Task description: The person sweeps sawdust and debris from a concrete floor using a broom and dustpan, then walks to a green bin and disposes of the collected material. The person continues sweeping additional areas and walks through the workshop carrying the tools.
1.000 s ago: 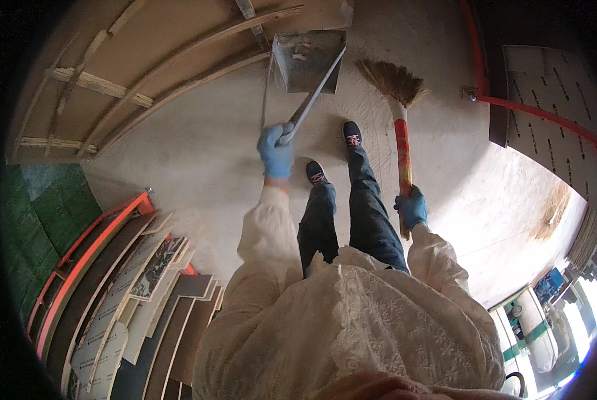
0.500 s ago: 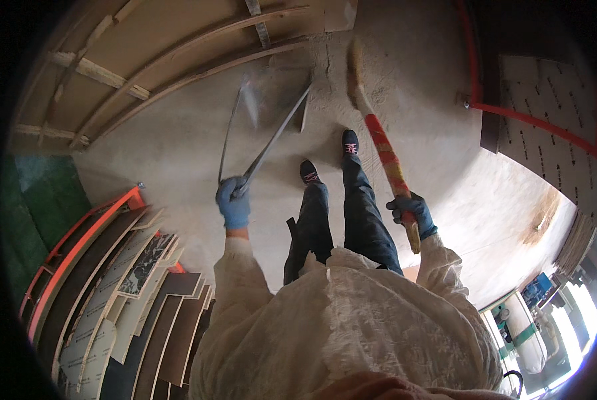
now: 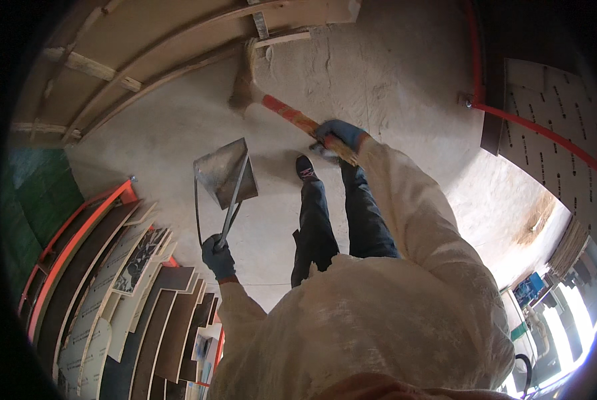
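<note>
- Lower left: cut board panels (image 3: 142, 303), stacked.
- Left of centre: grey long-handled dustpan (image 3: 226, 168); gloved left hand (image 3: 218, 259) closed around its handle.
- Upper centre: straw broom (image 3: 288, 115), slanting, bristles at upper left.
- Centre: gloved right hand (image 3: 342, 135) wrapped around the broom's handle end.
- Upper right: red bar (image 3: 545, 125).

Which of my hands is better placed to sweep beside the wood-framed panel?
Probably your right hand: it grips the broom, whose bristles are near the wood-framed panel. Your left hand holds the dustpan, farther from it.
</note>
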The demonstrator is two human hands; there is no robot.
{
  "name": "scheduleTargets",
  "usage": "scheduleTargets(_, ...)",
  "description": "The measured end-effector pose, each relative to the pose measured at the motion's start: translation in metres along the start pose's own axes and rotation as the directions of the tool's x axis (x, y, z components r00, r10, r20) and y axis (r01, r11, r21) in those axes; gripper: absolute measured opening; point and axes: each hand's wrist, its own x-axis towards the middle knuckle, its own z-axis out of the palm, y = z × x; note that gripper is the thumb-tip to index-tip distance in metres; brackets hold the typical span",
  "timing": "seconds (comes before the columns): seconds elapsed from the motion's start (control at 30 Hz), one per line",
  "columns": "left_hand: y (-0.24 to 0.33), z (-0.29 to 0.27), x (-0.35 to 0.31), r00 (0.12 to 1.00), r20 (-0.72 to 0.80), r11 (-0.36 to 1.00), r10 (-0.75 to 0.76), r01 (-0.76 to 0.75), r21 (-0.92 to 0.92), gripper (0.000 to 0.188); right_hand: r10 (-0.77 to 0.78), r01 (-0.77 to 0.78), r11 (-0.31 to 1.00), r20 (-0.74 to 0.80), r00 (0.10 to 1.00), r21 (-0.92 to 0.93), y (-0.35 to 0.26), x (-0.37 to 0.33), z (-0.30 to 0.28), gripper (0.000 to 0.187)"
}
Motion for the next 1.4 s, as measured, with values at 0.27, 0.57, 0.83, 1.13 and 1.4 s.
scheduleTargets(0.27,-0.02,0.013,-0.011,0.904,0.069,0.597,-0.423,0.335,-0.729,0.011,-0.612,0.001,0.082,-0.049,0.79,-0.997,-0.025,0.1,0.044,0.044)
scheduleTargets(0.57,0.011,0.042,0.003,0.841,0.156,0.436,-0.519,0.418,-0.797,0.005,-0.416,-0.174,0.077,-0.19,0.889,-0.982,-0.019,0.144,-0.051,0.042)
scheduleTargets(0.83,0.034,0.056,0.034,0.72,0.456,-0.167,-0.524,0.438,-0.883,0.012,-0.593,-0.185,0.074,-0.193,0.782,-0.98,-0.008,0.131,-0.162,0.041)
scheduleTargets(1.13,0.048,0.073,0.04,0.867,0.222,0.489,-0.446,0.444,-0.751,0.004,-0.605,-0.268,0.198,-0.333,0.723,-0.943,0.03,0.051,-0.209,0.045)
scheduleTargets(1.4,0.022,0.076,0.037,0.856,0.213,0.463,-0.471,0.445,-0.767,0.005,-0.636,-0.169,0.161,-0.233,0.736,-0.972,0.049,-0.046,-0.189,0.048)
